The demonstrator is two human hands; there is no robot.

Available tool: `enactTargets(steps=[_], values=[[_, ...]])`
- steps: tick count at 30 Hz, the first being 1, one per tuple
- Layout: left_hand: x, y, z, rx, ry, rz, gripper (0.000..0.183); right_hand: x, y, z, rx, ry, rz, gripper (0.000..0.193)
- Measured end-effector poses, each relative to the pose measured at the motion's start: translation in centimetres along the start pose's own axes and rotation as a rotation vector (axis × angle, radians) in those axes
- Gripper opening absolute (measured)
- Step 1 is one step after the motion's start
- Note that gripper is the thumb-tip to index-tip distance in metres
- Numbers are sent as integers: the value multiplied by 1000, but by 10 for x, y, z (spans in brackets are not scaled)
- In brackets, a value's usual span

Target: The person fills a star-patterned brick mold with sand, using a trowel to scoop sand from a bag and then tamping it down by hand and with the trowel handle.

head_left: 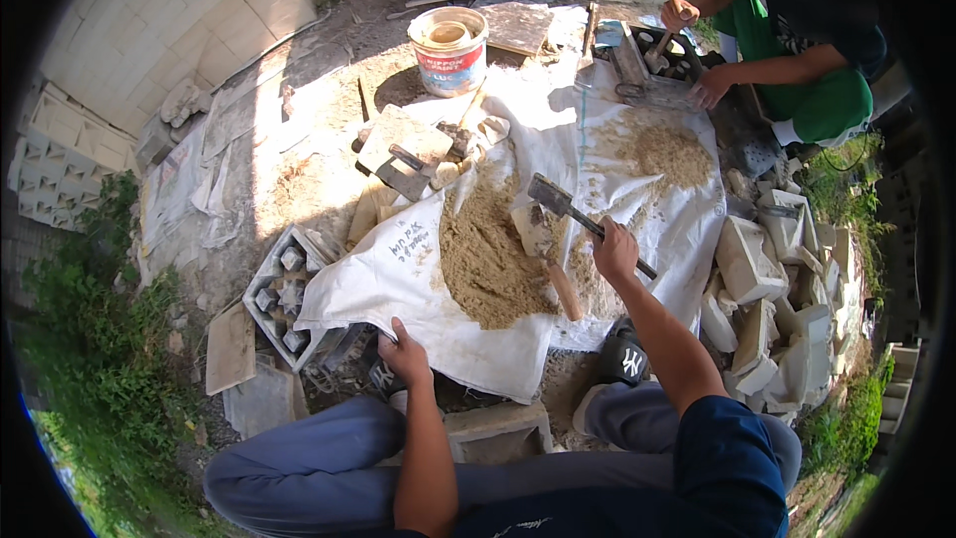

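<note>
My left hand is closed on the near edge of a white woven sack, which it lifts beside a patterned block mould. In my right hand is a dark flat-headed metal bar, held slanting with its broad end up and to the left. Beneath the bar lies a trowel with a wooden handle, its blade in part coated with sand. A heap of damp-looking sand rests on the sacking between my hands. Star-like and rounded shapes show inside the mould.
A paint bucket stands at the back, with a steel float on a board nearer. At far right, another person's hand holds a tool over a second mould. Broken pale blocks pile up at right; a concrete block sits between my feet.
</note>
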State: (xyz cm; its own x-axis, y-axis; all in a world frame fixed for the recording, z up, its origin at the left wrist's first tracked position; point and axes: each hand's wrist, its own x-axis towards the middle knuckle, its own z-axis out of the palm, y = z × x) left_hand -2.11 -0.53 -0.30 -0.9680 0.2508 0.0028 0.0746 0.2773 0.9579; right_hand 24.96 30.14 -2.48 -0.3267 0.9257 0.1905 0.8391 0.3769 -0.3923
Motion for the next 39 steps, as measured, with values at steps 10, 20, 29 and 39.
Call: enactTargets(steps=[10,20,29,39], values=[[-8,-1,34,-327,-110,-83,49,-16,-32,17,156,-380,198,34],[-21,35,59,-260,-177,51,64,-24,-35,38,-51,-571,-365,31],[4,101,58,-251,-231,-226,60,-76,-102,34,230,-644,-18,42],[18,100,39,-30,-227,-198,64,-39,-146,-52,239,-892,-11,35]])
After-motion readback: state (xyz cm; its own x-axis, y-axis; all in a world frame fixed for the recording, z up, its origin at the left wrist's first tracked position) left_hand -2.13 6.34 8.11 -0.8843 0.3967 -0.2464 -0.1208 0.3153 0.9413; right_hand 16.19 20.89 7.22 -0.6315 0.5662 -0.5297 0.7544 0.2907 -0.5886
